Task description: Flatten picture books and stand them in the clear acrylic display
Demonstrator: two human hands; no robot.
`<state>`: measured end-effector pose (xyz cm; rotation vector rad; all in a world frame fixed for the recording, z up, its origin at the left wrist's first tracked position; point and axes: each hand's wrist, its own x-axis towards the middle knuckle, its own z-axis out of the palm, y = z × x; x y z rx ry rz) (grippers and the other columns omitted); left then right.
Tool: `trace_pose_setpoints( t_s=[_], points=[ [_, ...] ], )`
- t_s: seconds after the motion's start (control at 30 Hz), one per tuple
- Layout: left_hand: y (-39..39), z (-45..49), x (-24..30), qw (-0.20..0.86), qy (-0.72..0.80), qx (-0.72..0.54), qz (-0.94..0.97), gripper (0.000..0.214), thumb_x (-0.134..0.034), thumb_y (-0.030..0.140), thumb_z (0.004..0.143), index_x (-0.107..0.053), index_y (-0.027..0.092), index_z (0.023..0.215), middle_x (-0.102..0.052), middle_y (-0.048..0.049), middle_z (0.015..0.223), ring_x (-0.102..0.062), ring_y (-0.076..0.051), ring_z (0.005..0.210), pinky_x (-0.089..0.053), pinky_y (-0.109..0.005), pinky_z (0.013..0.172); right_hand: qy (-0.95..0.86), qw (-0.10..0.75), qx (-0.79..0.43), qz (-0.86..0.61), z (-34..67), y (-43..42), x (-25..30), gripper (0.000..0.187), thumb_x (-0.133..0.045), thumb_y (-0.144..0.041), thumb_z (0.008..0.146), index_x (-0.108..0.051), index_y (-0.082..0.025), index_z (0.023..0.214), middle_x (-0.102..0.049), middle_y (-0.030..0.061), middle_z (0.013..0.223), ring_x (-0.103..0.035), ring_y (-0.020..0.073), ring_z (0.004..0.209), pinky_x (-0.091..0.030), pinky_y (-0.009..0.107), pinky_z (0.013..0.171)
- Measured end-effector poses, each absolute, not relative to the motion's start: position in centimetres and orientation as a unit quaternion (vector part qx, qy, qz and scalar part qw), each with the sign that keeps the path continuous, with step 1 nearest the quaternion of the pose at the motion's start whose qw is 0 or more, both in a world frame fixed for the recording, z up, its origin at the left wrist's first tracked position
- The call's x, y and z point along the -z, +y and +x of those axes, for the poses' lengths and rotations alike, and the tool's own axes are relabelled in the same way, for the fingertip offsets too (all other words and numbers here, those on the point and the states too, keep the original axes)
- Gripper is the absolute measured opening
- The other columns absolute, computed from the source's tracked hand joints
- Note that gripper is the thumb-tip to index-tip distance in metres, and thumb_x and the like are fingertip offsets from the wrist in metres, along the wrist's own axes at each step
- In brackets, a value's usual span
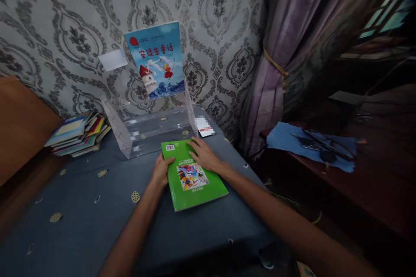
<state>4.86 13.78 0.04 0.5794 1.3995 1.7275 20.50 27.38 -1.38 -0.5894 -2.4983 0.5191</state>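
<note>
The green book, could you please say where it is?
In the head view, the green book is at lower centre, nearer than the clear stand, touched by left hand and right hand.

I am looking into a home from afar: ornate wallpaper (219, 2), a purple curtain (273, 65) tied back, and books (78, 134) stacked toward the far left of a cloth-covered table (107, 212).

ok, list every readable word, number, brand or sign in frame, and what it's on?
"安徒生童话": blue book, front cover; smaller print above it too small.
Green book: barcode digits and print around the picture too small or blurred.
White card: pixelated, unreadable.
Book stack: nothing legible.
</note>
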Motion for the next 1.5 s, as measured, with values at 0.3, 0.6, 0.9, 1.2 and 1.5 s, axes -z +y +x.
trace_pose_setpoints(
  t_s=[0.3,0.6,0.9,1.2,1.5],
  points=[
    [13.0,5.2,-2.2,0.372,0.557,-0.693,0.266,0.054,-0.079,0.02,0.06,-0.057,0.02,0.109,-0.076,-0.0049,0.096,-0.074,-0.023,0.079,-0.062,-0.04,0.076,-0.77,0.322,-0.441,-0.331,21.7,28.4,1.4,0.068,-0.066,-0.035,0.085,-0.044,-0.01,0.144,-0.069,0.0174,0.119,-0.067,0.031,0.108,-0.053,0.051,0.097],
    [11.8,3.9,-5.0,0.297,0.523,-0.706,0.373,0.059,-0.079,0.028,0.067,-0.055,0.022,0.121,-0.073,-0.0063,0.112,-0.073,-0.024,0.096,-0.06,-0.037,0.085,-0.675,0.159,-0.705,-0.147,24.1,27.8,-1.9,0.061,-0.08,-0.035,0.074,-0.059,-0.018,0.129,-0.073,0.0041,0.094,-0.064,0.0125,0.065,-0.047,0.019,0.047],
    [10.8,2.7,-5.9,0.241,0.566,-0.631,0.473,0.064,-0.073,0.042,0.08,-0.048,0.026,0.137,-0.064,-0.0099,0.134,-0.066,-0.026,0.117,-0.056,-0.039,0.097,-0.666,0.171,-0.719,-0.098,23.6,27.0,-2.0,0.073,-0.078,-0.033,0.075,-0.046,-0.02,0.14,-0.072,0.0047,0.098,-0.066,0.0143,0.07,-0.051,0.019,0.046],
    [10.4,1.2,-3.3,0.373,0.554,-0.634,0.389,0.079,-0.086,0.038,0.064,-0.054,0.021,0.133,-0.071,-0.01,0.124,-0.072,-0.027,0.103,-0.06,-0.035,0.086,-0.651,0.174,-0.728,-0.123,23.2,26.9,-1.8,0.06,-0.078,-0.031,0.076,-0.054,-0.019,0.129,-0.073,0.0047,0.095,-0.068,0.0143,0.069,-0.052,0.018,0.046],
    [8.7,-0.1,-2.9,0.554,0.602,-0.411,0.402,0.072,-0.086,0.049,0.066,-0.058,0.019,0.125,-0.074,-0.0067,0.1,-0.071,-0.018,0.071,-0.056,-0.023,0.055,-0.563,0.119,-0.8,-0.171,23.7,27.3,-1.5,0.026,-0.073,-0.039,0.086,-0.062,-0.016,0.094,-0.068,-0.0023,0.063,-0.059,0.0099,0.042,-0.048,0.018,0.035]
  ],
)
